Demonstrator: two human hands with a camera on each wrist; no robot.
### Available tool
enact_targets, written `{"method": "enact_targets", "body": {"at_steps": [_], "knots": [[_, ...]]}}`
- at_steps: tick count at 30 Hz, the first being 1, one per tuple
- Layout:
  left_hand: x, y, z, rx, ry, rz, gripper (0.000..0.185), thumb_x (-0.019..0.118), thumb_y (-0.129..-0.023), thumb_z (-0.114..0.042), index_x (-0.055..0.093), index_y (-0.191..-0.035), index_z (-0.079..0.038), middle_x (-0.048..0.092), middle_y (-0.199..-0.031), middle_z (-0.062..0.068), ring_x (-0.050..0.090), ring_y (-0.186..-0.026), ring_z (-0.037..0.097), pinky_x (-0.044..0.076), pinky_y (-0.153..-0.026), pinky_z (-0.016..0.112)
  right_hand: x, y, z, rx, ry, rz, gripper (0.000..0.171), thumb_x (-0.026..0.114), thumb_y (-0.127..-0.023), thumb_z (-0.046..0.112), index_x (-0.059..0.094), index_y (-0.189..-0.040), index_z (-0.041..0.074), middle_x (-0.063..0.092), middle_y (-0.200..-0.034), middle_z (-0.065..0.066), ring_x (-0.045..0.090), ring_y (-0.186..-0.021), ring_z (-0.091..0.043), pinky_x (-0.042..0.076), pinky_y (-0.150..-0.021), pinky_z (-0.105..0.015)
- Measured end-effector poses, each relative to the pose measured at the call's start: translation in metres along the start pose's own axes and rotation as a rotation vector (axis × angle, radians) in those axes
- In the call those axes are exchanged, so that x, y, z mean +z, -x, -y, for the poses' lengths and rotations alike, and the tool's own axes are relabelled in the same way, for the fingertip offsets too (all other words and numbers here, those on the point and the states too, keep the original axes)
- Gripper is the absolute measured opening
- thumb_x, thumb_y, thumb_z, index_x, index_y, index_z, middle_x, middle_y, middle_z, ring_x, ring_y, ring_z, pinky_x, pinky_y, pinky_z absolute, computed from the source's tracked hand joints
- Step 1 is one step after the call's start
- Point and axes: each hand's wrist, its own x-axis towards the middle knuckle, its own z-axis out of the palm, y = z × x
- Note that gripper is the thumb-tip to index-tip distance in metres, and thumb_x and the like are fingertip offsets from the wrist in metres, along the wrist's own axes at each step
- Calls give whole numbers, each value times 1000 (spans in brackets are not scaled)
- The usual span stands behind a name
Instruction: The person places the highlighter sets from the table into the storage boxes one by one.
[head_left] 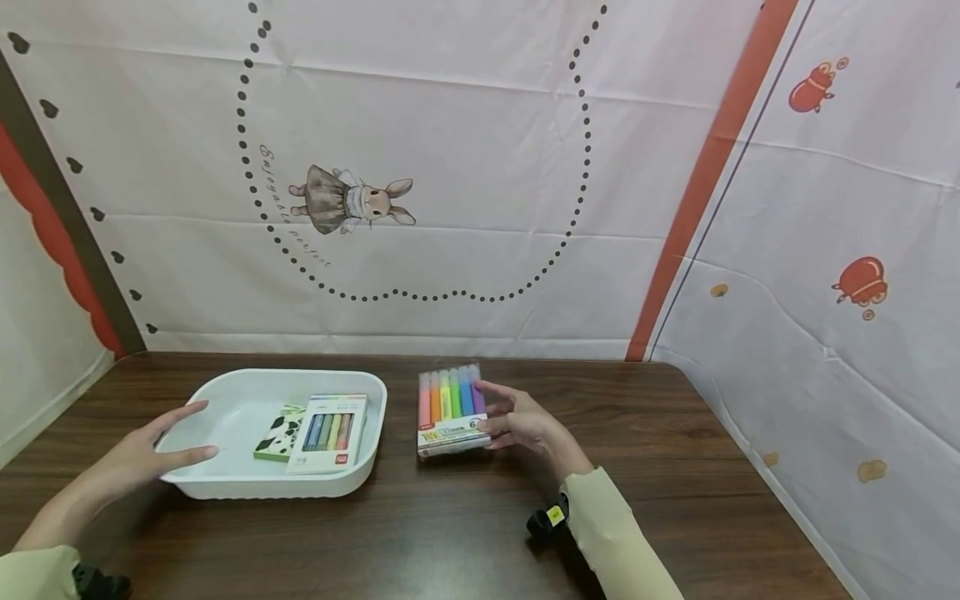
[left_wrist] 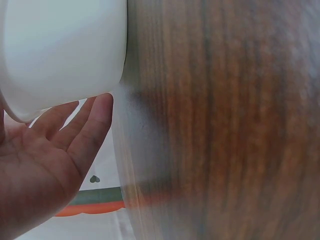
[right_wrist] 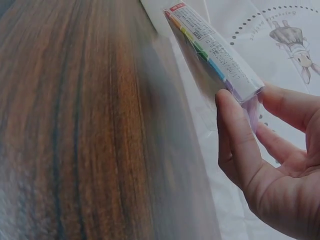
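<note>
Right now my right hand has its fingers curled onto the near right corner of the highlighter pack, thumb under, fingers over. The pack lies on the worktop just right of the white tray, long axis running away from me. My left hand rests relaxed and spread against the tray's left wall, holding nothing.

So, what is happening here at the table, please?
A person sits at a wooden table. The right hand pinches the edge of a pack of highlighters that lies beside a white tray. The left hand, fingers straight, rests against the tray's near left corner. In the tray lie a second marker pack and a small cow-pattern pad.
</note>
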Motion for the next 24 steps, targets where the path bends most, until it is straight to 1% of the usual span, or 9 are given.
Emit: {"method": "enact_targets", "body": {"at_steps": [7,12,19,24], "knots": [[0,0,3,20,26,7,86,57,-87,-42,6,-145,-3,-2,-139,42,3,-121,63,17,-84,74,1,2,2,-30,0,12,70,64,-80,-5,36,-141,17,49,-116,-22,61,-81,-23,55,-67,-39],[1,1,3,25,27,0,86,57,-87,-42,7,-144,-2,-1,-139,41,3,-122,63,17,-84,74,3,3,5,-39,9,12,70,64,-81,-4,35,-141,17,49,-117,-22,62,-81,-23,55,-66,-38],[1,1,4,40,36,-4,86,57,-88,-41,6,-145,-3,-3,-140,41,0,-123,62,16,-85,73,7,5,10,-38,-7,8,69,64,-81,-4,36,-141,18,49,-118,-23,62,-82,-23,55,-66,-37],[0,1,3,33,30,-3,86,57,-87,-41,6,-145,-2,-3,-139,41,1,-122,63,16,-85,74,10,7,13,-43,-12,7,69,63,-81,-4,36,-141,18,49,-119,-23,62,-82,-23,55,-67,-38]]}}
